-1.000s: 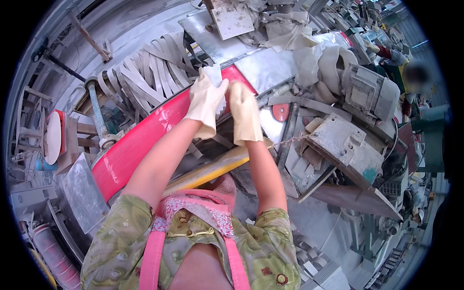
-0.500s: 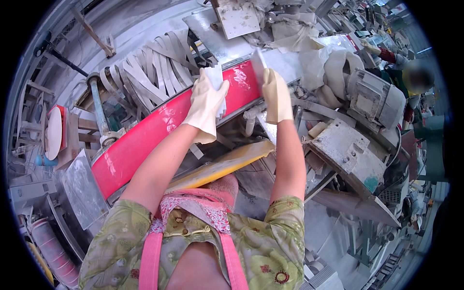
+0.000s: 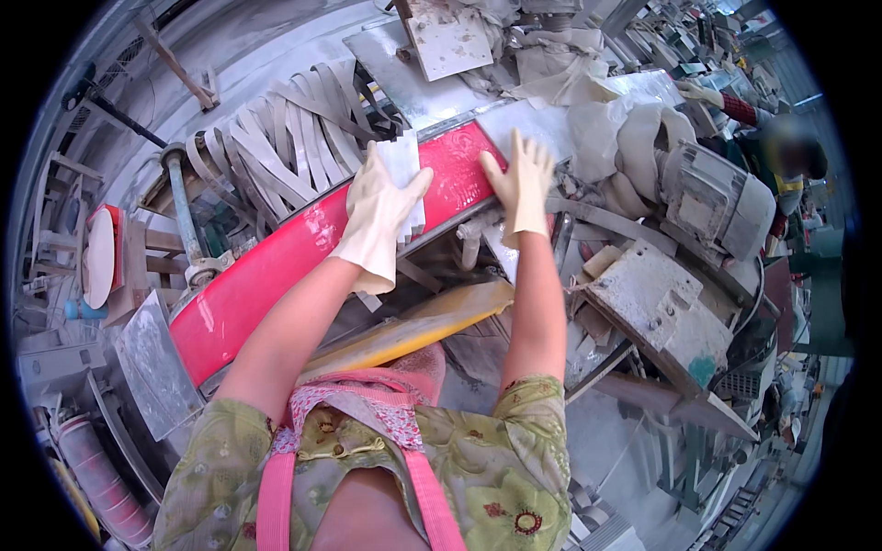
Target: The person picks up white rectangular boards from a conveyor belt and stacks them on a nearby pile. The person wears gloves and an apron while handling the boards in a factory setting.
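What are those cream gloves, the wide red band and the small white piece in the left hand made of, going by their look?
The gloves, on the left hand and right hand, look like thin rubber or latex: smooth, matte, creased at the cuffs. The red band has a wet-looking gloss, perhaps an abrasive or rubber belt; I cannot tell which. The white piece looks like a flat, dull ceramic or stone tile, dust-pale, though that is uncertain.

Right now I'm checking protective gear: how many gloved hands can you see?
2. The left hand holds a white tile against the red belt. The right hand is spread open over the belt's right end. A co-worker's hands may be hidden.
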Tool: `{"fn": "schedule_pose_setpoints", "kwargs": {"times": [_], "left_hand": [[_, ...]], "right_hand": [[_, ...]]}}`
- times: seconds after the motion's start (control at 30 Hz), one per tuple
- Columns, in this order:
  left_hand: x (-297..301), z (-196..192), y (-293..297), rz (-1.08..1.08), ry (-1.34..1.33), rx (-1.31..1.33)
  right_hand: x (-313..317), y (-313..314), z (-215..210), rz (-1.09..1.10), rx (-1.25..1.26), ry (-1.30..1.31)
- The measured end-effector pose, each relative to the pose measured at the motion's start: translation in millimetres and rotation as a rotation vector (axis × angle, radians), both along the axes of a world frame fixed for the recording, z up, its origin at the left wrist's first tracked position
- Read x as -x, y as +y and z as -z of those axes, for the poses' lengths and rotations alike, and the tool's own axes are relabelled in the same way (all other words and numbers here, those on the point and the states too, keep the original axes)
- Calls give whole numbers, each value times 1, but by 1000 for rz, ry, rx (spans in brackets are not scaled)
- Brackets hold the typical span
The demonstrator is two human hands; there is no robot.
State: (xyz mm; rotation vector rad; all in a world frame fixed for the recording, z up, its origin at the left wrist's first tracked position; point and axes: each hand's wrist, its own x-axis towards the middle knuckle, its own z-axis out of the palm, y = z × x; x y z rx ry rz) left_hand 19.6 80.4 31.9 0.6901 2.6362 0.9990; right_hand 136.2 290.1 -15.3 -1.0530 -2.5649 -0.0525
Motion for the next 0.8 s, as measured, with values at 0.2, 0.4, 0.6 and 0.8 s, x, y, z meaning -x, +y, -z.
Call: {"fn": "schedule_pose_setpoints", "kwargs": {"times": [0.2, 0.4, 0.6, 0.8], "left_hand": [[2, -8, -7, -30, -60, -29], [2, 1, -6, -22, -62, -4], [1, -11, -8, -3, -53, 4], [3, -10, -10, 7, -38, 67]], "right_hand": [[-3, 38, 16, -120, -18, -178], [-2, 5, -40, -4, 534, 487], [3, -124, -50, -7, 1028, 692], [6, -114, -66, -223, 1018, 656]]}}
